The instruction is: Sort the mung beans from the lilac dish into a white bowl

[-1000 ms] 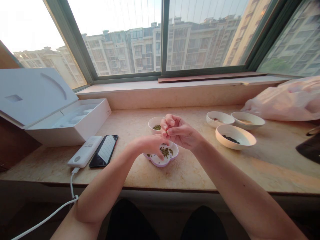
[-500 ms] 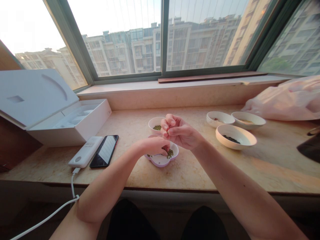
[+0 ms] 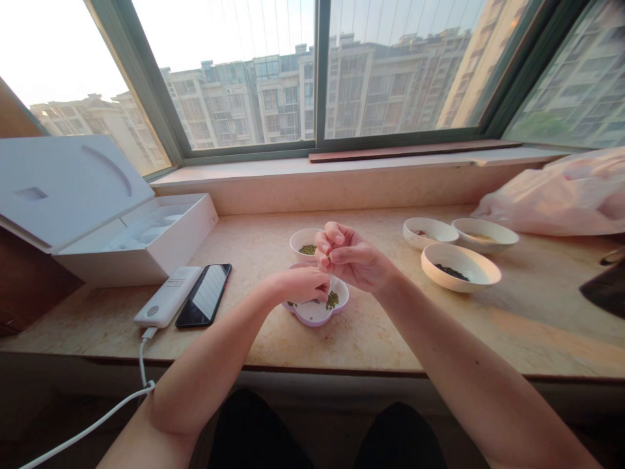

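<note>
My left hand [image 3: 305, 285] reaches down into a flower-shaped white dish with a lilac rim [image 3: 312, 319], its fingertips closed together beside a small heap of green mung beans [image 3: 333, 299]. What those fingertips hold, if anything, is hidden. Just above and to the right, my right hand [image 3: 354, 257] is raised with thumb and fingers pinched on a tiny greenish mung bean. Behind both hands stands a white bowl [image 3: 295, 245] with more mung beans in it, partly covered by the right hand.
Three bowls stand to the right, the nearest bowl [image 3: 478, 277] holding dark seeds. A plastic bag [image 3: 561, 195] lies behind them. On the left are an open white box [image 3: 137, 254], a white power bank [image 3: 168, 296] with a cable, and a black phone [image 3: 204, 296].
The left hand's fingertips have closed together above the dish, near the heap of mung beans. My right hand has stayed almost still, still pinched.
</note>
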The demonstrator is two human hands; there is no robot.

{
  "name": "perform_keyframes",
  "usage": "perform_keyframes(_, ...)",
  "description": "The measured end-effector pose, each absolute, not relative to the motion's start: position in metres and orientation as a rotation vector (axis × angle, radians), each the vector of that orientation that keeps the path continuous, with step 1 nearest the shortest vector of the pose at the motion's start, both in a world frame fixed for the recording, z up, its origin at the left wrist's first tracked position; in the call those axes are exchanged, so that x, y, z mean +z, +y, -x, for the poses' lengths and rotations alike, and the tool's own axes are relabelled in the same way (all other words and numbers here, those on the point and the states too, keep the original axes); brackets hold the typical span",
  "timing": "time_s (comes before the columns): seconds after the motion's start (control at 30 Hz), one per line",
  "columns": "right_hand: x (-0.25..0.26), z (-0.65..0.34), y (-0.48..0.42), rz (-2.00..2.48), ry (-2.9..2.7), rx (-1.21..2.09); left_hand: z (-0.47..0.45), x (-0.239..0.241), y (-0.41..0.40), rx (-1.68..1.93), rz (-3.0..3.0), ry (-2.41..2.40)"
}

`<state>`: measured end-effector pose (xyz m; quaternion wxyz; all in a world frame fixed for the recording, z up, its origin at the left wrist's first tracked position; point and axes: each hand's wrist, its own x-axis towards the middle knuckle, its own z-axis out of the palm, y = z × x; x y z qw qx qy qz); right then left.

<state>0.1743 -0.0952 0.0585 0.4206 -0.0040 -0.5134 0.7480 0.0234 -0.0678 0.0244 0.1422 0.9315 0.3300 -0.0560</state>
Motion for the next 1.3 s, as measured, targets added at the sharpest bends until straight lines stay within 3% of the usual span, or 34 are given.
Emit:
perform_keyframes(0.5, 0.054, -0.178, -0.075, 0.377, -1.141, 1.582, -0.010, 0.036, -0.054, 0.518, -2.319, 0.854)
perform_keyframes(0.93, 0.020, -0.178, -0.041, 1.141, -1.708, 0.462, 0.000, 0.056, -0.062, 0.668, -1.540, 0.393)
perform_keyframes(1.3, 0.019, -0.177, -0.043, 1.179, -1.822, 0.367, 0.001, 0.061, -0.070, 0.757, -1.414, 0.260)
